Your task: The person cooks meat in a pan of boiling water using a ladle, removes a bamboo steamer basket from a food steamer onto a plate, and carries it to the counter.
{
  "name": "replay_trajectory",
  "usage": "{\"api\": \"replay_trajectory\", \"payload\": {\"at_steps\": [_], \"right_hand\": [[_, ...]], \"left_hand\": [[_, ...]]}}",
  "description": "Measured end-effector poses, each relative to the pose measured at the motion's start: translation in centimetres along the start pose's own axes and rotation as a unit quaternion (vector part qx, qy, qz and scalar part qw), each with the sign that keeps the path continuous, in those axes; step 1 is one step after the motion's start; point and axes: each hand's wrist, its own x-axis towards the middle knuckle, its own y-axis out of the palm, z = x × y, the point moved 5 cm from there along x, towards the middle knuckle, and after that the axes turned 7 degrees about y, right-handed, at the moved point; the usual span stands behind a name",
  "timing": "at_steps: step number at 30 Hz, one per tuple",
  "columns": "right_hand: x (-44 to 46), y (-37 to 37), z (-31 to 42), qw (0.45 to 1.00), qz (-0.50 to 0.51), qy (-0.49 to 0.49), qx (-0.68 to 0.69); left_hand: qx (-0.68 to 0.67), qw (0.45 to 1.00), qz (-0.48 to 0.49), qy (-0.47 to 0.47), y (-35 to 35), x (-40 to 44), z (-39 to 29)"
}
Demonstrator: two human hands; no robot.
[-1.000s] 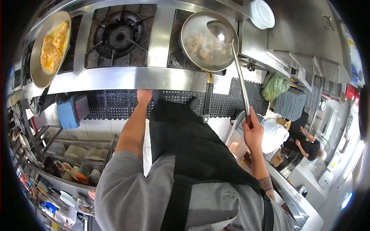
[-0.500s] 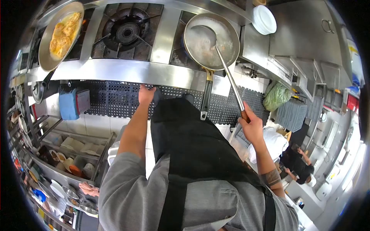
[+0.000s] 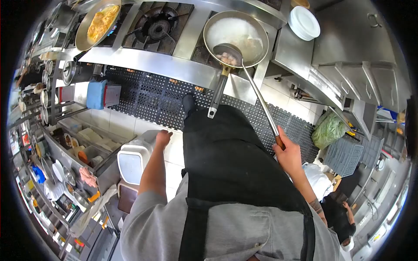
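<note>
Steel ladle [image 3: 260, 98] gripped in my right hand [image 3: 289, 152], I'd hold its bowl of pinkish pieces [image 3: 228, 59] level at the foaming pan's [image 3: 264, 31] near rim, though whether my left hand [image 3: 163, 138], hanging apart, is closed I cannot tell.

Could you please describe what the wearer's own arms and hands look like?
The left hand and right hand are bare, with no gloves visible. A short grey sleeve covers the upper left arm, leaving the forearm uncovered. The right forearm carries a patterned marking, apparently a tattoo.
</note>
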Motion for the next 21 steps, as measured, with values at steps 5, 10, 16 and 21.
{"api": "replay_trajectory", "payload": {"at_steps": [5,10,16,21], "right_hand": [[0.7,-0.9,-3.4,0.997,-0.011,-0.066,-0.036],[1.3,-1.1,-4.0,0.993,-0.013,-0.097,-0.063],[2.8,-0.5,-4.1,0.969,0.160,0.088,0.164],[4.8,-0.9,-0.7,0.889,0.256,0.147,0.351]], "left_hand": [[-0.021,0.999,-0.032,0.012,3.8,-6.3,-0.5],[-0.066,0.994,-0.081,0.033,4.6,-10.2,-2.9],[-0.050,0.992,-0.109,0.035,2.3,-13.3,-3.9],[-0.145,0.983,-0.109,-0.036,3.4,-15.7,0.8]]}}
